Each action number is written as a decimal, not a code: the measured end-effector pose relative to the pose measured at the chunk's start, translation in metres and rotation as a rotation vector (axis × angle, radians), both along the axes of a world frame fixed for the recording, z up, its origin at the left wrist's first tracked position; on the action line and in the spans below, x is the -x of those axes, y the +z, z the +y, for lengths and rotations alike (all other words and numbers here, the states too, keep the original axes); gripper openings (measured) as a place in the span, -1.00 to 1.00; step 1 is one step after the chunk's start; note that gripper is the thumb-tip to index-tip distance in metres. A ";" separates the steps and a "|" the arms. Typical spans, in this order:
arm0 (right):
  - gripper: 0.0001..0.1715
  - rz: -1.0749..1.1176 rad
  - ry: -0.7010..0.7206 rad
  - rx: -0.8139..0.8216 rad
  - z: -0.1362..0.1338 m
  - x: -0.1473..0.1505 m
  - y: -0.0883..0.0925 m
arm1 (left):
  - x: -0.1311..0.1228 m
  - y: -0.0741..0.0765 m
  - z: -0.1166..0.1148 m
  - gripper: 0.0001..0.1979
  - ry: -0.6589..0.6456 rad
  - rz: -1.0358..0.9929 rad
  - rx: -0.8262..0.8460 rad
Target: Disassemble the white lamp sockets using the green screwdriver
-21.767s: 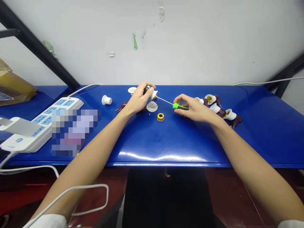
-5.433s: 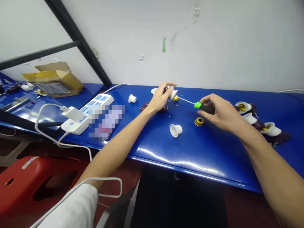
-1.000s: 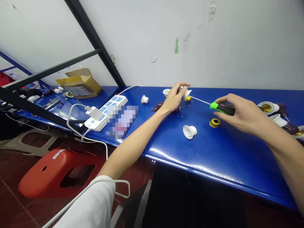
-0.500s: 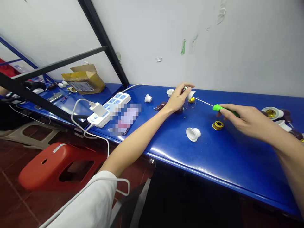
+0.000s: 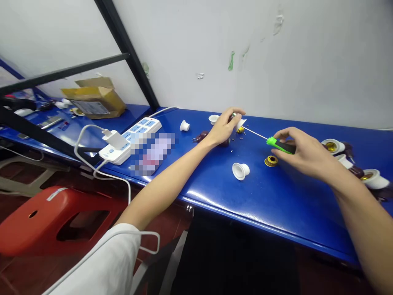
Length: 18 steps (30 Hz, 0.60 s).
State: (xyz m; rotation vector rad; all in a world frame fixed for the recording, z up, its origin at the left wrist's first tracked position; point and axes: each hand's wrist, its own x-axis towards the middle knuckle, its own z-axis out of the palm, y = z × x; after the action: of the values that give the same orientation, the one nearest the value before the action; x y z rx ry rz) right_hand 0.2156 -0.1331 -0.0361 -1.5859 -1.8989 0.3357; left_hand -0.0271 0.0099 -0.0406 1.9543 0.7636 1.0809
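Observation:
My left hand (image 5: pixel 226 126) is closed around a white flared lamp-socket collar (image 5: pixel 241 123), its wide rim turned to the right. A metal-looking piece shows at the fingers, partly hidden. My right hand (image 5: pixel 302 151) grips the green and black handle of a screwdriver (image 5: pixel 281 146). The shaft points left, its tip at the collar; whether it sits in a screw I cannot tell. A brass threaded ring (image 5: pixel 271 161) lies below the screwdriver handle. Beneath my left hand is a dark brown plug part (image 5: pixel 201 137). A loose white collar (image 5: pixel 240 171) lies nearer the front.
More white collars (image 5: pixel 184 125) lie to the left, with small screws or pins (image 5: pixel 241 138) by my left hand. Assembled brown-and-white sockets (image 5: pixel 373 179) are at the right. A power strip (image 5: pixel 132 141), a blurred phone (image 5: pixel 155 155), an open carton (image 5: pixel 95 100) and a red stool (image 5: pixel 37 217) are leftward.
The view has shifted slightly right. My right hand's fingers have loosened and shifted on the screwdriver handle, showing more of its black part. My left hand keeps its hold on the collar.

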 end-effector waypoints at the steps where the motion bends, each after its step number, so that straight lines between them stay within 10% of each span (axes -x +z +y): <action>1: -0.52 -0.007 -0.002 -0.022 0.000 0.000 0.000 | 0.000 0.001 0.000 -0.75 0.000 -0.005 -0.004; 18: -0.49 -0.026 0.045 0.061 -0.005 0.007 0.019 | 0.001 0.011 0.001 -0.82 0.025 -0.019 0.027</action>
State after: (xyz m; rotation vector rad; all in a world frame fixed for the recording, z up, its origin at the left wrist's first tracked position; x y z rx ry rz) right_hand 0.2087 -0.1380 -0.0171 -1.5961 -1.9637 0.3970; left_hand -0.0285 0.0108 -0.0297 1.9143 0.7901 1.0970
